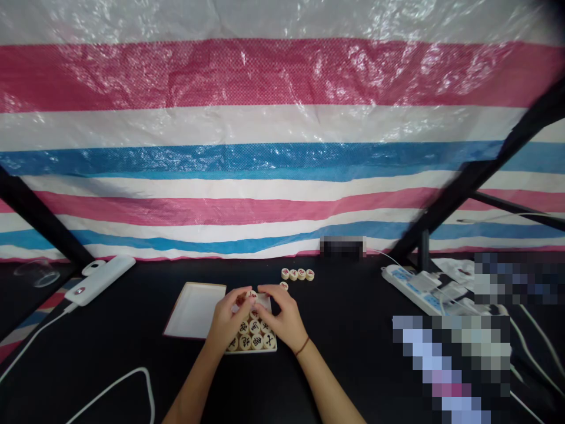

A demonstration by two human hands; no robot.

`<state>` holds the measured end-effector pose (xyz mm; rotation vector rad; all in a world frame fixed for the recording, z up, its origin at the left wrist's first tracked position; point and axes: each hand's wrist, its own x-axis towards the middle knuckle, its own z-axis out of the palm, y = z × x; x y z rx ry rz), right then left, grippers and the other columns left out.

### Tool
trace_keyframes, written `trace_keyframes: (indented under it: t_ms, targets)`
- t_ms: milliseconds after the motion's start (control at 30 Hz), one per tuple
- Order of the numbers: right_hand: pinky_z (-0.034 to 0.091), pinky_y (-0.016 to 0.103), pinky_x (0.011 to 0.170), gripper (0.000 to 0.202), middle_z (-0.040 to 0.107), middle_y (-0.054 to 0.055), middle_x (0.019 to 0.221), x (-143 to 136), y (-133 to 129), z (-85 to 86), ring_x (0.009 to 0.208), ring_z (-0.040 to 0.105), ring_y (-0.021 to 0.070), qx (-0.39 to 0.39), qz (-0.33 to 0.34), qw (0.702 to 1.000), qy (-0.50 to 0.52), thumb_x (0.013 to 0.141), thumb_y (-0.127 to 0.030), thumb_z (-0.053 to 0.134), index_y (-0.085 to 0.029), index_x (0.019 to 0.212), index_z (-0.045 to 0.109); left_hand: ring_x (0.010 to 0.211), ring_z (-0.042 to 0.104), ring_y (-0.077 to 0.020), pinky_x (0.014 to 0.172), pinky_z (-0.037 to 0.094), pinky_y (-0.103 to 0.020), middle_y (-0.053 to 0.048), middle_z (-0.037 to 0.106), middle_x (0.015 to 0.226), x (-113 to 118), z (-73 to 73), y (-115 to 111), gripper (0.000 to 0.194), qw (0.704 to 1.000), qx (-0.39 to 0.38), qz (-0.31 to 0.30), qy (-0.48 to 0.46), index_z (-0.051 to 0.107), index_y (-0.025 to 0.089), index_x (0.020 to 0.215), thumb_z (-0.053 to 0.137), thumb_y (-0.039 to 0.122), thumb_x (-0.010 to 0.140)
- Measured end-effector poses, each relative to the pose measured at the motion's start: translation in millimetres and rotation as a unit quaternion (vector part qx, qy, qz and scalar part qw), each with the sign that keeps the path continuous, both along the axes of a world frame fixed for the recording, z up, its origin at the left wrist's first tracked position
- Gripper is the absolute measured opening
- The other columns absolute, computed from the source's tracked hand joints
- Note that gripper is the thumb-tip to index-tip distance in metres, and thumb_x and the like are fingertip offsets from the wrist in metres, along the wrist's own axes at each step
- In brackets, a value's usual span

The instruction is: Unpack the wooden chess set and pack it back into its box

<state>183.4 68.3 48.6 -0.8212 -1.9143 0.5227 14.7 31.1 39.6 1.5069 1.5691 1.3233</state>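
Observation:
A white box holds several round xiangqi pieces with dark characters, set in rows, and my hands cover part of it. My left hand is over the box's left side, its thumb and fingers closed on one xiangqi piece that is raised above the others. Over the right side, my right hand has its thumb and fingers apart close to that piece. Just beyond my right fingers a single xiangqi piece lies on the black table. Farther back stands a short row of xiangqi pieces.
The box's lid lies with its white inside up, left of the box. A white power strip is at the far left, another power strip with plugs and cables at the right. A striped sheet hangs behind the table.

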Motion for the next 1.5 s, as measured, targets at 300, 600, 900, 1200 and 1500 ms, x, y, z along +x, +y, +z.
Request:
trace_keyframes:
  t_ms: [300, 600, 900, 1200, 1500]
  targets:
    - [0.051, 0.035, 0.086, 0.017, 0.071, 0.006, 0.099, 6, 2, 2.0, 0.094, 0.064, 0.0191, 0.031, -0.027, 0.999, 0.021, 0.088, -0.025, 0.056, -0.024, 0.099, 0.069, 0.099, 0.062, -0.0200, 0.091, 0.049, -0.038, -0.006, 0.069, 0.105, -7, 5.3, -1, 0.037, 0.989, 0.058, -0.069, 0.121, 0.058, 0.024, 0.125, 0.046, 0.037, 0.092]
    - [0.048, 0.036, 0.084, 0.022, 0.071, 0.008, 0.094, 42, 38, -42.5, 0.090, 0.062, 0.0227, -0.027, -0.224, 0.971, -0.077, 0.085, -0.030, 0.053, -0.019, 0.095, 0.068, 0.094, 0.062, -0.0220, 0.086, 0.050, -0.040, -0.006, 0.070, 0.095, -34, -3.1, 6, 0.027, 0.970, 0.101, 0.010, 0.219, 0.069, 0.023, 0.099, 0.045, 0.032, 0.090]
    - [0.042, 0.032, 0.078, 0.023, 0.069, 0.006, 0.092, 32, 34, -43.8, 0.090, 0.059, 0.0225, -0.053, -0.257, 0.956, -0.131, 0.082, -0.029, 0.056, -0.019, 0.102, 0.064, 0.095, 0.062, -0.0222, 0.087, 0.049, -0.038, -0.006, 0.070, 0.095, -31, -0.3, 5, 0.027, 0.974, 0.075, -0.001, 0.212, 0.069, 0.024, 0.098, 0.044, 0.030, 0.090]
    - [0.039, 0.029, 0.072, 0.012, 0.067, 0.004, 0.079, 31, 38, -45.9, 0.084, 0.058, 0.0213, -0.047, -0.281, 0.939, -0.195, 0.082, -0.027, 0.056, -0.020, 0.091, 0.061, 0.095, 0.062, -0.0227, 0.088, 0.048, -0.039, -0.006, 0.070, 0.096, -30, -2.2, 3, 0.027, 0.973, 0.064, -0.019, 0.221, 0.069, 0.023, 0.099, 0.045, 0.031, 0.089]
    - [0.040, 0.028, 0.071, 0.013, 0.068, 0.006, 0.085, 34, 40, -49.1, 0.084, 0.059, 0.0214, -0.032, -0.279, 0.940, -0.194, 0.084, -0.025, 0.053, -0.018, 0.092, 0.061, 0.092, 0.061, -0.0222, 0.085, 0.047, -0.037, -0.006, 0.070, 0.095, -24, -5.1, 1, 0.026, 0.965, 0.045, -0.043, 0.253, 0.070, 0.023, 0.097, 0.045, 0.025, 0.088]
